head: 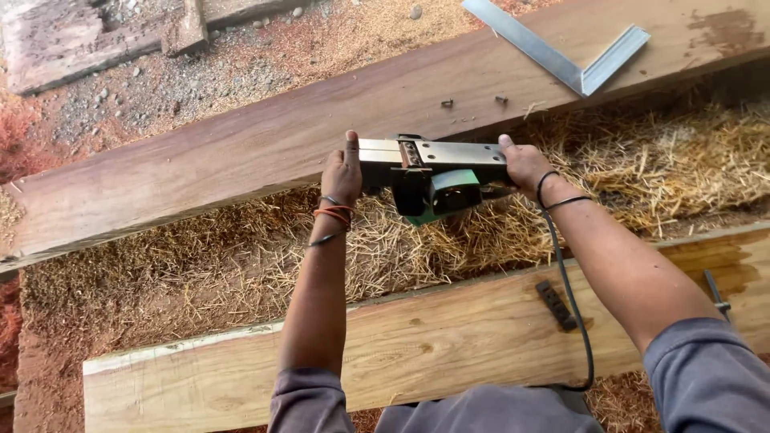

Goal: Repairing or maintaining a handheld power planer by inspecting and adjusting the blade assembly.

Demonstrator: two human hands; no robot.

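Observation:
I hold an electric hand planer (433,172) upside down in the air, its metal sole facing up and its green and black body below. My left hand (343,170) grips its left end, thumb along the sole. At the planer's right end is my right hand (525,164), with the thumb on the sole plate. A black power cord (573,305) runs from the planer down past my right forearm. The planer hangs over the straw between two planks.
A dark reddish plank (241,152) lies behind, with a metal try square (561,56) and small screws (473,102) on it. A pale plank (449,337) lies near me, carrying a small black part (556,305). Straw and sawdust (200,265) cover the ground.

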